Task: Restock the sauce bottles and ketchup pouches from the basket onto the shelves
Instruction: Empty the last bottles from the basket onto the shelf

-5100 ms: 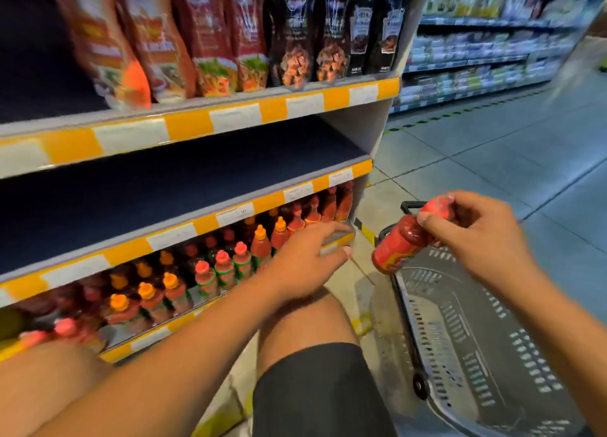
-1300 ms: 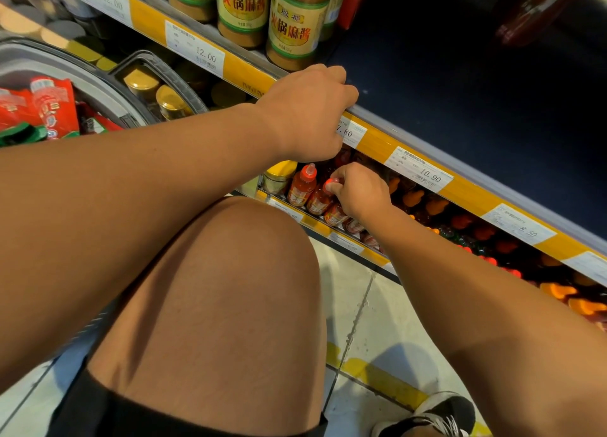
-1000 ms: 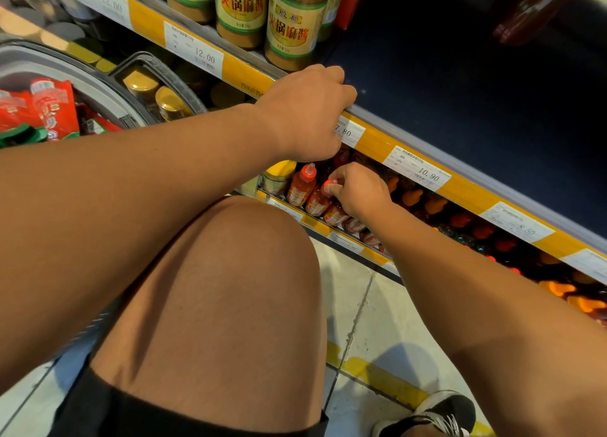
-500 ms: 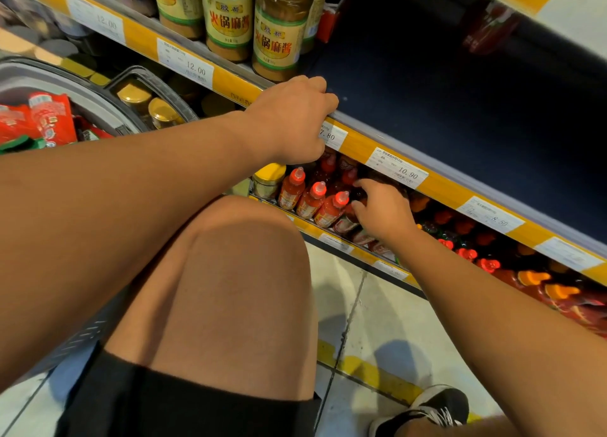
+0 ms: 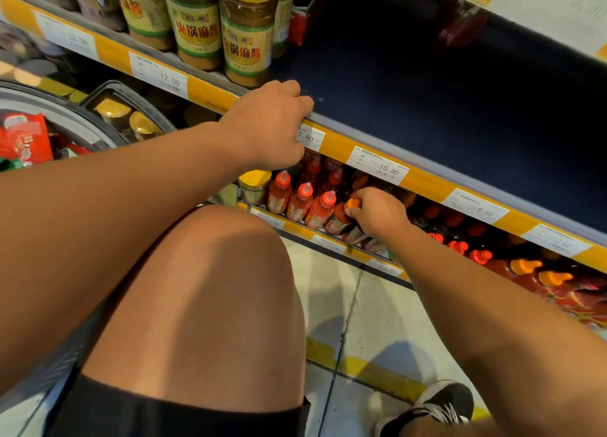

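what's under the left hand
The left hand grips the yellow shelf edge, covering part of the 7.80 tag. Red-capped bottles stand below; the fingertips are hidden.

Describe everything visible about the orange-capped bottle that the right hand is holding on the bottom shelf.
The orange-capped bottle is a small squeeze bottle of dark red sauce, plastic by the look of it, with a printed label low on its body. It leans at the front of the bottom shelf, just right of three red-capped bottles. The right hand pinches its cap; more of its body is hidden behind the hand.
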`<state>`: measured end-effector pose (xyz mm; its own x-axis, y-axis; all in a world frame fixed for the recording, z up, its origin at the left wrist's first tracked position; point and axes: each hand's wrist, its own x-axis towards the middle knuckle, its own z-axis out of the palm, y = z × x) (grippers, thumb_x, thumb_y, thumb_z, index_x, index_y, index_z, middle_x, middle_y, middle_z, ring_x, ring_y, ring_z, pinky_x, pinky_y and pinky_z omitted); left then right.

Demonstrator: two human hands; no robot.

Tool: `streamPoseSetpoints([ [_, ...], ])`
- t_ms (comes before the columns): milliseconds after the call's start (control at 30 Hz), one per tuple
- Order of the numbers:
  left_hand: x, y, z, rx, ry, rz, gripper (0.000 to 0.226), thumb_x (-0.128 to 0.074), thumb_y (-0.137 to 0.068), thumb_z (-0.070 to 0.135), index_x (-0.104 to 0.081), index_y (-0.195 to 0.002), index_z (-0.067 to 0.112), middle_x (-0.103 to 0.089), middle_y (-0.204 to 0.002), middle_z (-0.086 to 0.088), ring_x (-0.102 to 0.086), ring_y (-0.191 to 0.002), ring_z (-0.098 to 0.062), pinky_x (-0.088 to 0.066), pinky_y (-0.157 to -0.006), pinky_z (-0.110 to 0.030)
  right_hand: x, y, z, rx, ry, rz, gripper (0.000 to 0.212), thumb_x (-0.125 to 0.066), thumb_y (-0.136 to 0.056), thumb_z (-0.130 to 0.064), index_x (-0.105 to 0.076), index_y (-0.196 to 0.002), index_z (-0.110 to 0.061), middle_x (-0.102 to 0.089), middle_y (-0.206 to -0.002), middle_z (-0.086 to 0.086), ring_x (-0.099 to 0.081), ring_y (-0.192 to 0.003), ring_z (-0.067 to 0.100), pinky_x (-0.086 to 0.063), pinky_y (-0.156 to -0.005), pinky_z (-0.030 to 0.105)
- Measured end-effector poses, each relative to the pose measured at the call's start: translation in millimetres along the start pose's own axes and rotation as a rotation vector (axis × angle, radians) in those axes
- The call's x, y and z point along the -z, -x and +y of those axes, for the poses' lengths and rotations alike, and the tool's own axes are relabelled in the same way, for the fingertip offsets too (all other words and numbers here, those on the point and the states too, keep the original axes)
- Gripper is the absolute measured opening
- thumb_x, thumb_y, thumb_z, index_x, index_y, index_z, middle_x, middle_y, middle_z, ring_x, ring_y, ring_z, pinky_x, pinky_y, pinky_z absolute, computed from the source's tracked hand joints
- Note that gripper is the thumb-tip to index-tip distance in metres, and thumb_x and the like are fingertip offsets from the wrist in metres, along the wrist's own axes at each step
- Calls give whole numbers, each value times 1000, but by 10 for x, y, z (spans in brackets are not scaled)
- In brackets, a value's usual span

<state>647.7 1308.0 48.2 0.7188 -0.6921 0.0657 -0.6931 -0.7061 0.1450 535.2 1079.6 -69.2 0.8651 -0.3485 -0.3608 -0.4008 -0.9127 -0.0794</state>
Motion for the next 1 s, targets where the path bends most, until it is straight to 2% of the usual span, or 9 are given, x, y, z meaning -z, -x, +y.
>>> streamPoseSetpoints([
  [100, -13, -2, 5, 0, 1, 0, 51, -67, -82, 36, -57, -128, 17, -54, -117, -7, -53, -109, -30, -53, -86, -49, -10, 4, 19, 18, 16, -1, 13, -66, -98, -36, -67, -108, -28, -66, -89, -3, -64, -86, 23, -46, -67, 35],
  [233, -15, -4, -3, -8, -16, 2, 51, -68, -81, 37, -57, -127, 17, -53, -116, -7, -53, -108, -30, -53, -85, -47, 10, 39, 1, 36, 29, 0, 27, -66, -99, -35, -65, -125, -28, -69, -106, 0, -64, -97, 24, -49, -73, 37],
  [367, -19, 7, -14, -10, -10, -14, 53, -68, -80, 38, -56, -127, 17, -52, -115, -6, -53, -107, -30, -53, -85, -48, 34, 98, 1, 37, 24, 11, 30, -64, -100, -41, -63, -128, -31, -69, -114, -2, -64, -103, 24, -48, -76, 38],
  [467, -23, 27, -15, -17, -6, -25, 56, -66, -81, 40, -54, -130, 17, -53, -119, -7, -54, -110, -31, -52, -88, -48, 97, 229, -21, 42, 37, 42, 40, -60, -100, -49, -57, -134, -29, -68, -118, -1, -64, -109, 26, -48, -89, 47],
  [533, -26, 35, -14, -22, -9, -27, 56, -65, -84, 42, -54, -132, 16, -54, -122, -8, -54, -112, -32, -50, -94, -47, 140, 357, -29, 75, 29, 102, 44, -59, -100, -50, -54, -137, -27, -67, -122, 0, -63, -112, 27, -48, -95, 49],
  [633, -25, 55, -20, -27, -13, -26, 59, -60, -92, 46, -50, -141, 15, -54, -132, -8, -53, -124, -31, -32, -117, -50, 200, 618, -62, 166, -26, 152, 54, -61, -98, -52, -51, -145, -27, -63, -133, -1, -61, -119, 25, -50, -101, 47],
  [767, 33, 222, -18, -5, 81, 7, 73, -55, -100, 48, -29, -160, 15, -31, -164, -7, -25, -153, -25, -19, -126, -53, 359, 985, -178, 230, -152, 185, 59, -62, -98, -50, -46, -151, -30, -53, -148, -5, -52, -134, 20, -48, -109, 44],
  [833, 110, 386, -10, 28, 200, 73, 70, -54, -102, 46, -29, -161, 17, -29, -166, -6, -23, -154, -24, -21, -125, -53, 497, 1150, -257, 258, -217, 217, 59, -61, -98, -50, -44, -152, -31, -50, -151, -6, -48, -137, 17, -46, -111, 41],
  [1000, 422, 1058, -39, 167, 456, 213, 55, -58, -102, 41, -45, -151, 21, -49, -151, -3, -45, -138, -24, -42, -111, -43, 956, 1549, -622, 332, -344, 327, 54, -61, -99, -47, -47, -149, -33, -52, -150, -8, -48, -136, 14, -42, -106, 32],
])
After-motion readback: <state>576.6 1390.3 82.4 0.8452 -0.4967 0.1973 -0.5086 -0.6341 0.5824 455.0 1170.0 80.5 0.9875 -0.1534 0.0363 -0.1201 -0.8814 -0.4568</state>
